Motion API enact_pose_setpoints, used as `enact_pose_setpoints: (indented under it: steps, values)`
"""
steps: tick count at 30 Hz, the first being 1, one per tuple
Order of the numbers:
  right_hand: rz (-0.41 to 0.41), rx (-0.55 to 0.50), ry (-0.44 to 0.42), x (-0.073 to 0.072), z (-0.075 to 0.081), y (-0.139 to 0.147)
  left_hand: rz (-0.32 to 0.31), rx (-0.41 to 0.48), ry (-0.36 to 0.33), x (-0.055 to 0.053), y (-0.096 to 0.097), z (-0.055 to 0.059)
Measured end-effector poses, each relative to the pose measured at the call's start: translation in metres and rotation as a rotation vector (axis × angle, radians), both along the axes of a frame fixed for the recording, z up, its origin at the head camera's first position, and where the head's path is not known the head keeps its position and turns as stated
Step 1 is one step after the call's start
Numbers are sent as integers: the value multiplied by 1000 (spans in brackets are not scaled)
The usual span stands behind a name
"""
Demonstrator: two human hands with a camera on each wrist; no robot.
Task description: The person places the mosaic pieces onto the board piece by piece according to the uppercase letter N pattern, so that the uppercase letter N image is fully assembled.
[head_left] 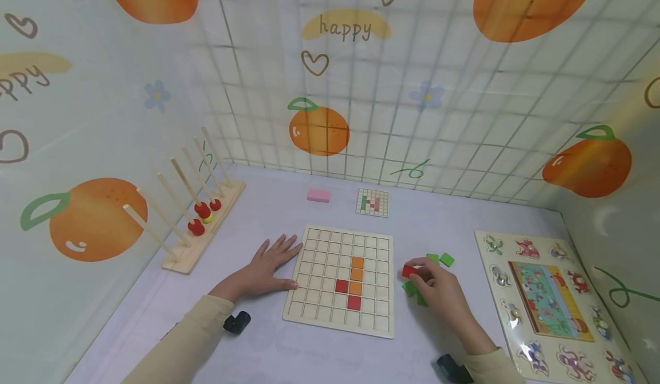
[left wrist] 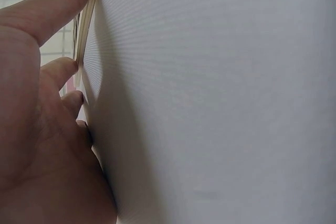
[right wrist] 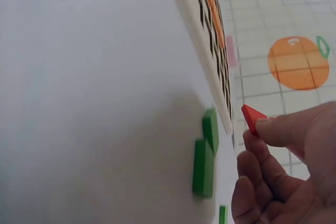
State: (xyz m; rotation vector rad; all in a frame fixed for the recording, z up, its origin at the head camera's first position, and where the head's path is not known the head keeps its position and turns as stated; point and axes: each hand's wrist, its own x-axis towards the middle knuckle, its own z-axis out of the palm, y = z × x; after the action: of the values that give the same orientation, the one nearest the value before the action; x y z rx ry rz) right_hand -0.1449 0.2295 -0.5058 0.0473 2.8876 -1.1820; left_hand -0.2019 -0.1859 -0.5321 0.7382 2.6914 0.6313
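Note:
A wooden grid board point(head_left: 319, 246) lies in the middle of the table, with three orange tiles point(head_left: 357, 262) in a column and two red tiles point(head_left: 342, 286) in its cells. My left hand point(head_left: 265, 269) rests flat on the table, fingers spread, its thumb and fingertips touching the board's left edge. Between thumb and fingers my right hand point(head_left: 438, 289) pinches a red tile point(right wrist: 253, 118), held just off the board's right side. Several green tiles point(right wrist: 203, 168) lie on the table under and around that hand, partly hidden by it in the head view.
Behind the board lie a pink block point(head_left: 318, 195) and a small pattern card point(head_left: 372, 202). A wooden peg stand point(head_left: 188, 258) with a few red and yellow beads is at the left. A picture puzzle board point(head_left: 495, 258) lies at the right.

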Motion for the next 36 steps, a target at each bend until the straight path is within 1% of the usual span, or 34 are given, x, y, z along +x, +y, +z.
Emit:
enact_pose_setpoints:
  steps: [13,19,27,36]
  values:
    - [61,-11,23,1,-1,-31,3,7,-4,0,0,0]
    - [93,-47,18,1,1,-46,-1,6,1,0,0,0]
    - [136,-97,15,-2,2,-62,-1,5,0,0,1,0]
    - [182,-118,13,-5,3,-79,0,5,-4,1,1,2]
